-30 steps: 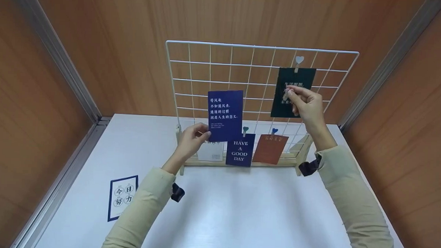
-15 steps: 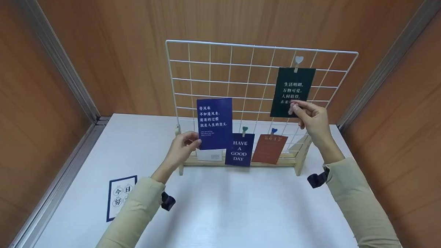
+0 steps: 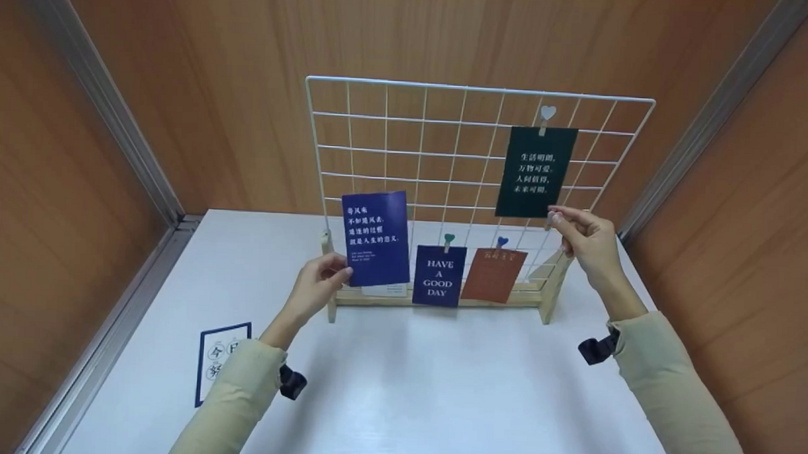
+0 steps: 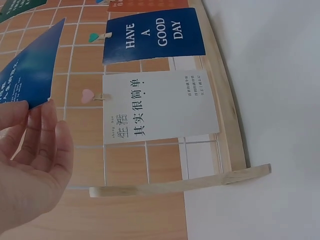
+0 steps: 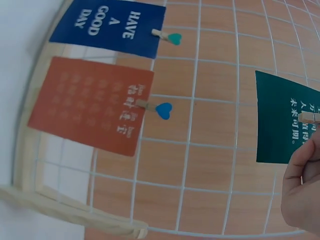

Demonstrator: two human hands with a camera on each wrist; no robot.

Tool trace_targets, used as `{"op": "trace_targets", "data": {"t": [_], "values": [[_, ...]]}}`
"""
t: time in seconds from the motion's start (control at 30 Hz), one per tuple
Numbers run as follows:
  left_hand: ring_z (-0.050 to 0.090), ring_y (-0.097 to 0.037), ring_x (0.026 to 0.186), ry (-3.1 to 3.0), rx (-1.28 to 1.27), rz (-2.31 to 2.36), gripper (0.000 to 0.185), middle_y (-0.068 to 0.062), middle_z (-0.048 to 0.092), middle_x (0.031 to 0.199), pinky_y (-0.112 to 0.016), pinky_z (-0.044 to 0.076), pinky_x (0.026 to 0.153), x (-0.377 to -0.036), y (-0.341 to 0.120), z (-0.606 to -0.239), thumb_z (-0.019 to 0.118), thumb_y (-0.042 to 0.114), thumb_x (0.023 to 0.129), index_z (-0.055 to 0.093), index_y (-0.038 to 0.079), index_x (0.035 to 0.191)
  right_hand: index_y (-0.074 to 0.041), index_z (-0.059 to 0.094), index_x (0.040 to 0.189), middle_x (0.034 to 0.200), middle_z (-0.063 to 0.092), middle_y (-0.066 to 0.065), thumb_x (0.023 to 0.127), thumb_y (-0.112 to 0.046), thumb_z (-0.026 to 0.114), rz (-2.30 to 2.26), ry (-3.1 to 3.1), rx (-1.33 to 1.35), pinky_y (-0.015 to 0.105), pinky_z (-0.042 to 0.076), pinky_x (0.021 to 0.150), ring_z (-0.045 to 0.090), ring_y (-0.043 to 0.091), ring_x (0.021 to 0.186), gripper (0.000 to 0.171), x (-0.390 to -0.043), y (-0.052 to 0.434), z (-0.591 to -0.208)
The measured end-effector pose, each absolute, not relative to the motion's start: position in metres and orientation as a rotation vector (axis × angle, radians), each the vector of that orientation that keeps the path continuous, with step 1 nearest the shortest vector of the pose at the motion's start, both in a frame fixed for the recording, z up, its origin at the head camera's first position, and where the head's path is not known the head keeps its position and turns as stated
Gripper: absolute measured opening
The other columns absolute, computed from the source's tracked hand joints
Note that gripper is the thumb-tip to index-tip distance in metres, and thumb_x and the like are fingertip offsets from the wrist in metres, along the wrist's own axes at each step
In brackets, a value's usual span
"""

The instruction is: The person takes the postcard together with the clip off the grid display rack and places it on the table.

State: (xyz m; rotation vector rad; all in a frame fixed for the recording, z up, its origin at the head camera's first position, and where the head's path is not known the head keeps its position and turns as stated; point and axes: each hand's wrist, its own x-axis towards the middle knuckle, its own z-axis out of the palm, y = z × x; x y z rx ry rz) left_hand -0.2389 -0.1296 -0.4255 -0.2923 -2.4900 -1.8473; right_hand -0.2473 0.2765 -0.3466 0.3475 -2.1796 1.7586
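Note:
My left hand [image 3: 314,290] pinches the lower left edge of a dark blue card [image 3: 377,239] with white writing, held up before the lower left of a white wire grid [image 3: 476,88]. Between the thumb and forefinger of my right hand [image 3: 593,250] is a small wooden clothespin [image 5: 308,117], just below a dark green card [image 3: 537,168]. That green card hangs from a clip with a white heart [image 3: 548,112]. Mostly covered by the blue card in the head view, a white card [image 4: 160,107] hangs from a pink heart clip [image 4: 87,96].
A blue "HAVE A GOOD DAY" card [image 3: 438,275] and an orange card [image 3: 496,277] hang low on the grid. Wooden feet [image 3: 551,296] support it on the white table [image 3: 432,389]. Partly behind the left sleeve lies a blue-bordered card [image 3: 212,375]. Wood-grain walls [image 3: 745,266] enclose the table.
My left hand has drawn the blue card down and to the left. My right hand has moved down and right with the clothespin, uncovering the green card's writing.

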Motion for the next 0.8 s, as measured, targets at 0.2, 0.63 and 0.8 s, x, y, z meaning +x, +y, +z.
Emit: {"op": "trace_targets", "data": {"t": [0.2, 0.63, 0.8], "values": [[0.052, -0.022, 0.080, -2.469, -0.259, -1.886, 0.014, -0.010, 0.056, 0.088, -0.037, 0.045, 0.074, -0.233, -0.139, -0.436, 0.054, 0.006, 0.086, 0.059, -0.002, 0.097, 0.006, 0.059, 0.109, 0.074, 0.060, 0.006, 0.085, -0.015, 0.058, 1.759, -2.139, 0.336, 0.017, 0.037, 0.042, 0.043, 0.011, 0.047, 0.031, -0.248, 0.291, -0.362], [0.055, -0.026, 0.080, -2.452, -0.191, -1.946, 0.014, -0.010, 0.057, 0.087, -0.031, 0.046, 0.070, -0.222, -0.155, -0.457, 0.054, 0.004, 0.086, 0.059, -0.003, 0.097, 0.003, 0.060, 0.108, 0.078, 0.062, 0.002, 0.086, -0.014, 0.058, 1.877, -2.094, 0.267, 0.017, 0.037, 0.042, 0.043, 0.009, 0.048, 0.028, -0.233, 0.314, -0.385], [0.056, -0.022, 0.079, -2.451, -0.211, -1.945, 0.014, -0.010, 0.057, 0.088, -0.031, 0.046, 0.070, -0.216, -0.164, -0.463, 0.053, 0.007, 0.087, 0.059, 0.000, 0.097, 0.005, 0.061, 0.105, 0.075, 0.062, 0.000, 0.085, -0.013, 0.059, 1.889, -2.064, 0.217, 0.016, 0.037, 0.041, 0.042, 0.007, 0.046, 0.027, -0.227, 0.323, -0.394]]}}
